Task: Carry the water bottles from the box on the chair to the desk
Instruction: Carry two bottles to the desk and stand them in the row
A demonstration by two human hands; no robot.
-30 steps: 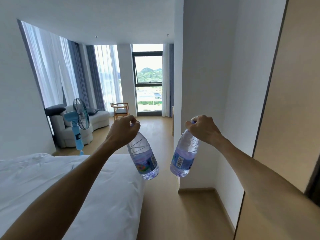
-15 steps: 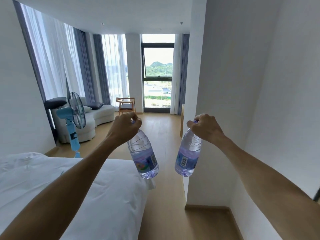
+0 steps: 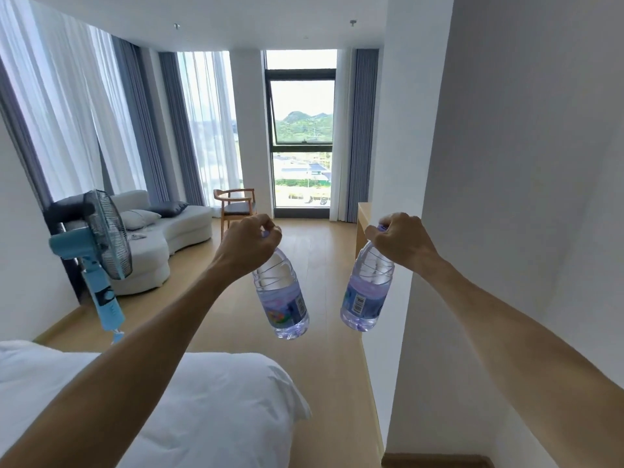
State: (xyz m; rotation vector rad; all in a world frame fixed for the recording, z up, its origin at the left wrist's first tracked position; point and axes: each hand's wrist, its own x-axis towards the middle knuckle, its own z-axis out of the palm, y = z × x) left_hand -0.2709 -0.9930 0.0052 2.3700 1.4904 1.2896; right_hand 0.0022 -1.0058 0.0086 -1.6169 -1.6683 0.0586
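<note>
My left hand grips the cap end of a clear water bottle with a purple label, which hangs down tilted over the wooden floor. In my right hand a second, similar water bottle hangs by its neck. Both arms reach forward at chest height, the bottles about a hand's width apart. A light wooden desk edge shows beyond the white wall corner on the right. The box is out of view.
A white bed fills the lower left. A blue standing fan is beside it. A white sofa and a wooden chair stand near the far window. A white wall closes in the right side; wooden floor runs ahead.
The view has advanced down the passage beside the bed; the wall corner on the right is nearer and the desk edge has appeared. Both hands keep holding the bottles the same way.
</note>
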